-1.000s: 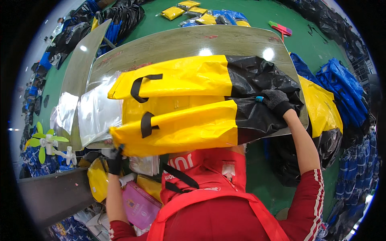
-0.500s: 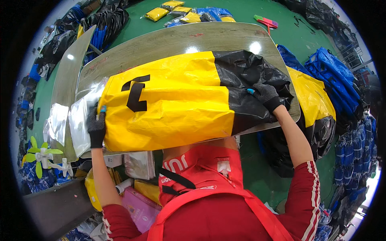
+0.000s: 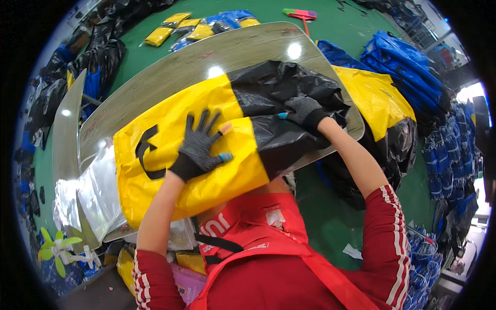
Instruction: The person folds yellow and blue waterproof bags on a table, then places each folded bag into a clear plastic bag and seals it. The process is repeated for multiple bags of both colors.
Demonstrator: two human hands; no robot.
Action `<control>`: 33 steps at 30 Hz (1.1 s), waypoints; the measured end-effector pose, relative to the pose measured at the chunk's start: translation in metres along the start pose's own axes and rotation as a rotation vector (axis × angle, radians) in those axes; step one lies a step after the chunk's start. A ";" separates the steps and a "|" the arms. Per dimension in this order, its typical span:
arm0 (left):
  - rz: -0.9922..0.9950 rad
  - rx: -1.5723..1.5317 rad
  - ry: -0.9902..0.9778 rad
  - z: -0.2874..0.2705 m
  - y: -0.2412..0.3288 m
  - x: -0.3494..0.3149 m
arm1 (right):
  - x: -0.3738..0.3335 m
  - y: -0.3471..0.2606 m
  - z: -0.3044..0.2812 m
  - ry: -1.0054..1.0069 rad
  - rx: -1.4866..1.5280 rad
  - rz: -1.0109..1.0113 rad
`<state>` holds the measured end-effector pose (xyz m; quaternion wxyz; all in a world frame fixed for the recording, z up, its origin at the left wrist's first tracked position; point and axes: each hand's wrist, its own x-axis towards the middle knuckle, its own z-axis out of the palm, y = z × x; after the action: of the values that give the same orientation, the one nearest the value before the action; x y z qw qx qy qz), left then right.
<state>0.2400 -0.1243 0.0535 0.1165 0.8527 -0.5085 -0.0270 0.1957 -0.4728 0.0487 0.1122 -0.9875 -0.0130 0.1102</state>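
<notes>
Across the table lies a large yellow and black bag (image 3: 217,150) of shiny woven plastic, flattened, its yellow part to the left and its black part to the right. A black strap handle (image 3: 143,150) loops over the yellow part. My left hand (image 3: 200,143), in a grey dotted glove, lies flat on the yellow part with fingers spread. On the black part rests my right hand (image 3: 304,110), gloved alike, its blue-tipped thumb apart from its fingers; it presses on the creased material. Neither hand holds anything visible.
The wood-look table (image 3: 170,67) carries clear plastic sleeves (image 3: 98,188) at its left end. Packed yellow and blue bundles (image 3: 201,31) and a broom (image 3: 301,14) lie on the green floor beyond. Yellow, black and blue bags (image 3: 374,95) are heaped at the right; a small green fan (image 3: 59,248) stands lower left.
My left hand has left the bag's left end and now lies spread on its yellow part. The bag's left end has swung nearer to me. My right hand stays on the black part.
</notes>
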 end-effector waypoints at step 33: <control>0.433 -0.333 -0.019 0.089 0.062 0.014 | -0.046 -0.053 -0.063 0.138 -0.119 -0.207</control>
<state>0.1784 -0.1806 -0.0180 0.2535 0.6931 -0.6684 -0.0930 0.1645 -0.4376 0.1302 0.0647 -0.9910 -0.1134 0.0291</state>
